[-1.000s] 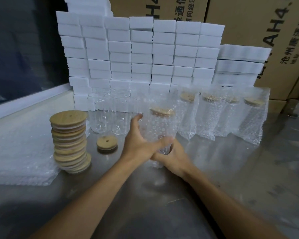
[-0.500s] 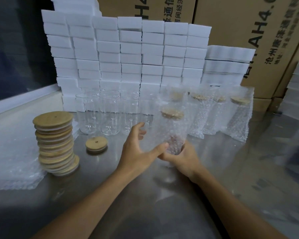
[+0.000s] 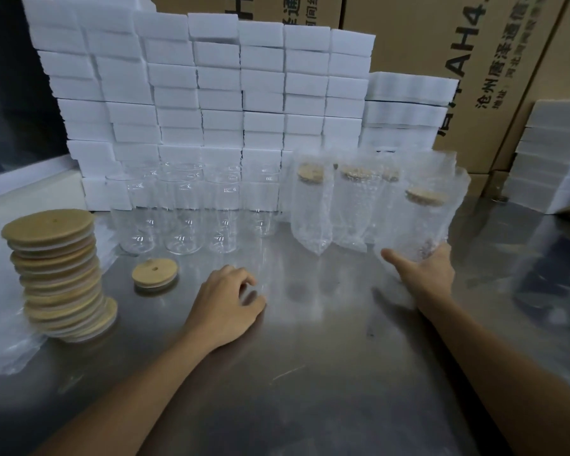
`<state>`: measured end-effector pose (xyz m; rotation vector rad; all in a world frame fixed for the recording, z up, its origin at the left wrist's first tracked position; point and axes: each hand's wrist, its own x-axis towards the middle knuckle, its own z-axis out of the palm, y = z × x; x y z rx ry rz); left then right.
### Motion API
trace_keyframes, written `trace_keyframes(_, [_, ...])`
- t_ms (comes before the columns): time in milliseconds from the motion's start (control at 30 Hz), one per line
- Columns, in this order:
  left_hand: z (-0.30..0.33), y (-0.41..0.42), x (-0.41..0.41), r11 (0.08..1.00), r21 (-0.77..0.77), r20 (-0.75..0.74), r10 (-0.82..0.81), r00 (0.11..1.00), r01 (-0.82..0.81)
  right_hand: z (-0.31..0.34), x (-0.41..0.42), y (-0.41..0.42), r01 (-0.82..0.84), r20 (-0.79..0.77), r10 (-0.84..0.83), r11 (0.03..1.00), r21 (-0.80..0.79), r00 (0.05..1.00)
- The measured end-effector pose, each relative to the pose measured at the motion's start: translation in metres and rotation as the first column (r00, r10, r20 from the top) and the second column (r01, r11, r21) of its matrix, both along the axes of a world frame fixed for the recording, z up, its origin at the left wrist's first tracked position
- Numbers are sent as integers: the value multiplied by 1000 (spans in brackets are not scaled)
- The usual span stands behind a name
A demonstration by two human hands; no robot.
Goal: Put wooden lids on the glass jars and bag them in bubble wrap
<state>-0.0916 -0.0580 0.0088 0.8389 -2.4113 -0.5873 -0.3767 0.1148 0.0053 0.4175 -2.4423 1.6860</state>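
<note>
I am holding a bagged jar [image 3: 422, 222] in my right hand [image 3: 423, 271], cupping its bottom with thumb out to the left and fingers curled under the far side; it is standing upright in its bubble wrap bag, with its wooden lid [image 3: 425, 196] showing through the plastic. It is sitting at the right end of the row of bagged jars [image 3: 339, 205], just beside them, and those are standing right of the empty jars [image 3: 191, 212]. My left hand [image 3: 226, 302] is resting on the steel table [image 3: 293, 373] in front of the empty jars, fingers loosely curled and grasping nothing. A single lid [image 3: 154, 274] with a small hole is lying on the table left of that hand, in front of the empty jars. Further left of the jars, a leaning stack of lids [image 3: 58, 274] is standing on a pile of flat bubble wrap bags [image 3: 4, 343]. Behind the jars, white foam blocks [image 3: 211, 87] are piled like a wall, with another pile [image 3: 553, 156] well to the right. Behind those, cardboard cartons [image 3: 458, 60] are showing big black letters, "AH4" readable, with smaller Chinese print below that I am reading as "沧州" at the start; the rest is too blurred to make out.
</note>
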Motion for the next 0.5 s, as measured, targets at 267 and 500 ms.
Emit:
trace_keyframes(267, [-1,-4,-1,1000,4,-42,-7,999,8,8,-30,-4,241,32,-241,970,5,970])
trace_keyframes(500, [-6,-10,-3,1000,-16,-82,-12,997,11,15,-49,-10,317,30,-322,940,127,946])
